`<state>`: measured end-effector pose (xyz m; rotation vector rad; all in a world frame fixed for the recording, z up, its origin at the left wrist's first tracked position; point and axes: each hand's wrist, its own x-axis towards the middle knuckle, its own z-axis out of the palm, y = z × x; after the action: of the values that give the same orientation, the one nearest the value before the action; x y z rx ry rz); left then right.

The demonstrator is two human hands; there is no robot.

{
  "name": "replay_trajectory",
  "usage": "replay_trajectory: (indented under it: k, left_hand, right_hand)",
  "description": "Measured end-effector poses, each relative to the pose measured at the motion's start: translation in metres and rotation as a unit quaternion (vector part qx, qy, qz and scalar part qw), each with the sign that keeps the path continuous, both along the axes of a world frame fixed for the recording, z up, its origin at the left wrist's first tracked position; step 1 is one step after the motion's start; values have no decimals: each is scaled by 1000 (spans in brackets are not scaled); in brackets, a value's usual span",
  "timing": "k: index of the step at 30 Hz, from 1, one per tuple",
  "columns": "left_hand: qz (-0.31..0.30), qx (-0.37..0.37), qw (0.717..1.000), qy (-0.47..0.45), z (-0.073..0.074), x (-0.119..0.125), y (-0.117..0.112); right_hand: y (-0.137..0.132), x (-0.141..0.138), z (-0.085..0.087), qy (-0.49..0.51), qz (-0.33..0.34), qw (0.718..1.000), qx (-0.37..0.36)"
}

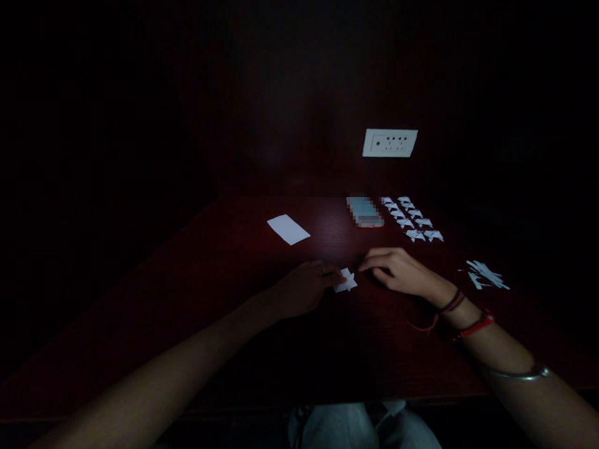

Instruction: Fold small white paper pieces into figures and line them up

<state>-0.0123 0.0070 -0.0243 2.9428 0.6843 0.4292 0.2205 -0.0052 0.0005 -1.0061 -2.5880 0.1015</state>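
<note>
A small white folded-paper star (349,282) lies at the middle of the dark red table. My left hand (309,287), a ring on one finger, grips its left side between thumb and fingers. Just right of the star is my right hand (400,269), with nothing in it. Its fingers are loosely bent and the thumb stands apart from them, leaving a small gap to the star. Two cords and a metal bangle circle the right wrist and forearm.
A white paper sheet (289,229) lies left of centre. Behind are a phone (365,212) and two rows of folded paper pieces (415,235). Paper strips (486,274) are heaped at right. A socket plate (390,143) is on the back wall. The room is dim.
</note>
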Motion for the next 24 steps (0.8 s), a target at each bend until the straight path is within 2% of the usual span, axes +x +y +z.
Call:
replay_trajectory:
  k: [5, 10, 17, 24]
  left_hand:
    - [3, -53, 996, -67, 5, 5, -3]
    - [32, -93, 985, -144, 7, 9, -4]
    - [55, -117, 978, -164, 0, 8, 3]
    - [81, -149, 969, -180, 7, 10, 0]
  right_hand:
    - [1, -5, -2, 52, 17, 998, -34]
    - [1, -12, -3, 71, 15, 995, -65]
    - [2, -14, -4, 83, 20, 992, -96]
    - [0, -18, -4, 84, -6, 991, -101]
